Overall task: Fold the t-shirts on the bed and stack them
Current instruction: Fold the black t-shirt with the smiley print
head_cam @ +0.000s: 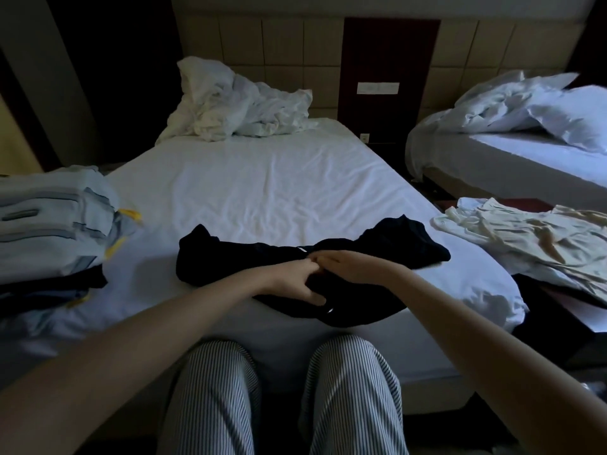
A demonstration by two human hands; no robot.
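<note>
L hand [290, 280] grips bunched dark navy cotton t-shirt [230, 257]. R hand [349, 267] beside it, fingers bent on the cloth, grasp unclear. Shirt sits at 6 o'clock edge of white-sheeted bed [262, 178], long axis 9–3. Small white tag [303, 249] unreadable. Folded pale-blue shirt stack [49, 208] at 9.

Black t-shirt [249, 257] on a white sheet [262, 178], pale blue stack [49, 218] with yellow tabs [131, 214] on the left, cream garments [525, 244] on the right, trousers [354, 399] in fine dark-and-white stripes, beige tiled headboard [282, 44], dark reddish-brown panel [387, 54]
</note>
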